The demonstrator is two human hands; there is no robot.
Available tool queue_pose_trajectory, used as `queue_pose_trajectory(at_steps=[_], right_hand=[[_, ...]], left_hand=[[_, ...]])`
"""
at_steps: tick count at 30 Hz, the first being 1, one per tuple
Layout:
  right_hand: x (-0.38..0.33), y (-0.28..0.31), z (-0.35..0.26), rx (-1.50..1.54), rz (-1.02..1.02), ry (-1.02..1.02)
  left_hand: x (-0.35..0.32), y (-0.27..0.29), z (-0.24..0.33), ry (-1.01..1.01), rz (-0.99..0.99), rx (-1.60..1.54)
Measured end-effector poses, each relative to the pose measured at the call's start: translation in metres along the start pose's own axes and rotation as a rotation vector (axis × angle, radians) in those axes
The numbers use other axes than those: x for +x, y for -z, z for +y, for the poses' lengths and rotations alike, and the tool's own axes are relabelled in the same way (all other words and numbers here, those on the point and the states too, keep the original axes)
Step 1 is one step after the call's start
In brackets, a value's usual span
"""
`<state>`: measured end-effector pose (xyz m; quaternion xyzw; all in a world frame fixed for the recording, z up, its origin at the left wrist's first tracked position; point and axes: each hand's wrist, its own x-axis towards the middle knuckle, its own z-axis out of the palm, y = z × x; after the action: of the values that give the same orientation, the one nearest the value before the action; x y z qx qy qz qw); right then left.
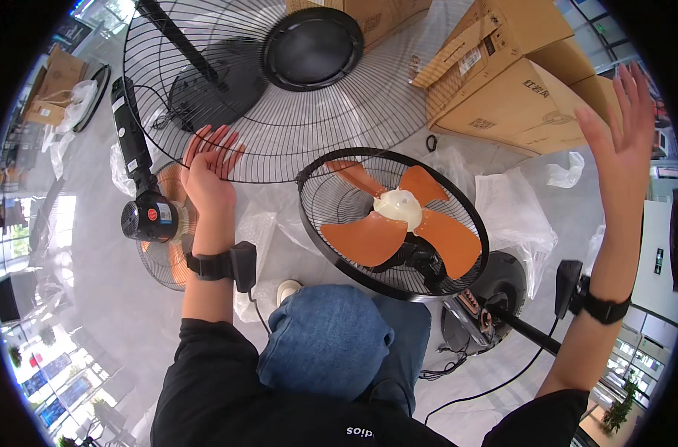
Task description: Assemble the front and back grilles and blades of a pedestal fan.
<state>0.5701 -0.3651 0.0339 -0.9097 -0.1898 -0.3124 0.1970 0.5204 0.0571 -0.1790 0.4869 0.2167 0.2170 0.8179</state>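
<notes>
My left hand [211, 175] is at the lower left rim of a large black wire fan grille [339, 127] with a round black centre disc. Its fingers are stretched out and overlap the wires; whether they bear its weight I cannot tell. My right hand [622, 141] is raised at the far right with fingers spread, holding nothing, in front of a cardboard box. Between my arms a fan head [400, 211] with orange blades and a cream hub sits tilted in its black rear grille [337, 270]. The front grille's lower edge comes close to the rear grille's upper left rim.
A second orange-bladed fan [151, 216] lies at left. Large open cardboard boxes [503, 97] stand at the far right. Plastic wrap [514, 216], a black round base [514, 283], a pole [525, 328] and loose cables [451, 361] lie around my legs. Another round base [216, 93] shows through the grille.
</notes>
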Motion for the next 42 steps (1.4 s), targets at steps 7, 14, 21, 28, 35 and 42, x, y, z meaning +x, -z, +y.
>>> queue_pose_trajectory(at_steps=[7,14,21,28,35,42], right_hand=[[0.008,0.01,0.001,0.942,-0.249,-0.885],[-0.096,0.028,0.077,1.434,-0.434,-1.211],[-0.178,0.018,0.098,1.515,-0.19,-1.186],[-0.225,-0.004,0.107,1.241,-0.083,-0.981],[-0.231,-0.024,0.091,1.399,-0.253,-0.985],[-0.221,-0.032,0.063,1.292,-0.205,-1.263]], left_hand=[[0.0,-0.033,-0.012,-0.042,-0.237,-0.07],[0.0,-0.069,-0.044,-0.159,-0.569,0.106],[-0.009,-0.091,-0.026,-0.07,-1.063,0.306],[-0.009,-0.09,-0.03,-0.066,-1.401,0.083],[-0.001,-0.073,-0.049,-0.071,-1.326,0.522],[-0.009,-0.063,-0.072,-0.128,-1.318,0.41]])
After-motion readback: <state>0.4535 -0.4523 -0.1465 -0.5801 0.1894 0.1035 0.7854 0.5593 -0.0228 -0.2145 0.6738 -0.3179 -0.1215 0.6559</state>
